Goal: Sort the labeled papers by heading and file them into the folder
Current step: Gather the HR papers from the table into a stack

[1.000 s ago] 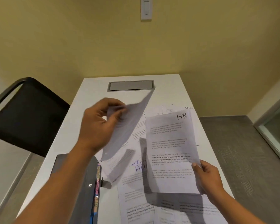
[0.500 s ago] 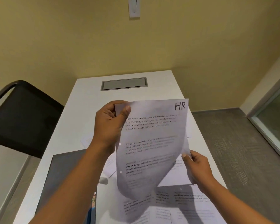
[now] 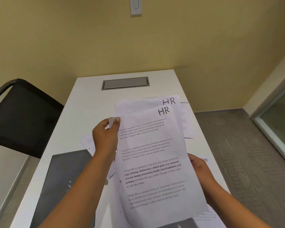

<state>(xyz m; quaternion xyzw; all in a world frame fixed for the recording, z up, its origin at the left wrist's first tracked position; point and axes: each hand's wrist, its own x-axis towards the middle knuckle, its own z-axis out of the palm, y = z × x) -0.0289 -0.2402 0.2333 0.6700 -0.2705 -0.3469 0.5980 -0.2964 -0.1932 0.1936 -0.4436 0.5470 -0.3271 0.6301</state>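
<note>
White table (image 3: pixel 82 102), grey folder (image 3: pixel 67 178), two HR sheets (image 3: pixel 155 162) held up
The folder lies at the table's near left edge, left of both hands, so the left hand (image 3: pixel 104 137) is nearer. The sheets point long-ways away from the person. The left hand pinches their top left corner; the right hand (image 3: pixel 199 170) grips their right edge.

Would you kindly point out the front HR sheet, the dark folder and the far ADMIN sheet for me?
front HR sheet (image 3: pixel 155 162): head view, middle of its printed text.
dark folder (image 3: pixel 64 170): head view, upper part of its cover.
far ADMIN sheet (image 3: pixel 187 119): head view, body below its heading.
</note>
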